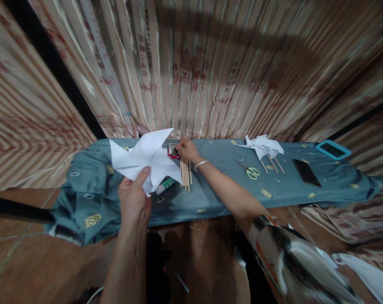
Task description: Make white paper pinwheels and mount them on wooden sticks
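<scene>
My left hand (134, 196) holds up a white folded paper pinwheel (143, 158) by its lower edge, thumb pressed on the front. My right hand (185, 148), a silver bangle on its wrist, reaches across a bundle of thin wooden sticks (185, 172) to a small red box (173, 151) at the back of the table. Its fingertips touch the box; I cannot tell whether they grip anything. A glue tube (166, 184) lies just below the pinwheel.
The narrow table has a blue-grey cloth (216, 185). On it lie green-handled scissors (251, 170), finished white pinwheels on sticks (263, 147), a black phone (306, 172) and a turquoise-framed tablet (332, 149). A striped curtain hangs behind. Brown tiled floor is below.
</scene>
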A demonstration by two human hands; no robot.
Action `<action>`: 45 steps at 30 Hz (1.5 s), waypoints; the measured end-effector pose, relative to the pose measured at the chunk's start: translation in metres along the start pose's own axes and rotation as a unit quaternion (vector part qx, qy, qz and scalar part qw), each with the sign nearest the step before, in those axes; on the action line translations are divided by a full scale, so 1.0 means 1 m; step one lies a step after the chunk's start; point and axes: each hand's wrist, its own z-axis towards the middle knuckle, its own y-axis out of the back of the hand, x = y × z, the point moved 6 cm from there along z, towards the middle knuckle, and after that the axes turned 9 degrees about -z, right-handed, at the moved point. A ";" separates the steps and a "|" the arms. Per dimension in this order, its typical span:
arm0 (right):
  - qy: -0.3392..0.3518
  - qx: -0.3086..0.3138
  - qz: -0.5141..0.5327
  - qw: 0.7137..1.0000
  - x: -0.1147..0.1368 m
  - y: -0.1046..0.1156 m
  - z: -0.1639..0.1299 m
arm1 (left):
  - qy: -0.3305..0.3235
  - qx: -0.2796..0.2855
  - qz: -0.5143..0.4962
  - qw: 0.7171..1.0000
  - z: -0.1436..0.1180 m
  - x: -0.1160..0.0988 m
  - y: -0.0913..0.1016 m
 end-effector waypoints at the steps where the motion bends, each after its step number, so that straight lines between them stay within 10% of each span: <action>1: -0.019 -0.003 0.045 0.999 -0.005 0.006 -0.005 | 0.001 -0.002 0.001 1.000 0.000 0.000 0.000; 9: -0.103 0.046 0.347 0.931 -0.036 0.050 -0.103 | 0.002 0.023 0.030 0.999 -0.006 0.020 -0.005; 14: -0.195 0.097 0.546 0.809 -0.045 0.061 -0.153 | 0.006 0.060 0.081 0.995 -0.013 0.045 -0.010; 18: -0.214 0.083 0.562 0.795 -0.053 0.071 -0.171 | 0.014 0.077 0.107 0.991 -0.020 0.064 -0.015; 28: -0.133 -0.008 0.468 0.874 -0.066 0.122 -0.202 | 0.034 0.152 0.227 0.961 -0.043 0.119 -0.036; 35: 0.003 -0.133 0.158 0.978 -0.056 0.145 -0.220 | 0.031 0.191 0.239 0.952 -0.062 0.140 -0.058; 40: 0.085 -0.169 0.000 0.982 -0.045 0.153 -0.227 | 0.026 0.226 0.255 0.940 -0.072 0.157 -0.068; 45: 0.008 -0.164 0.034 0.986 -0.061 0.150 -0.225 | -0.023 0.263 0.315 0.912 -0.082 0.165 -0.076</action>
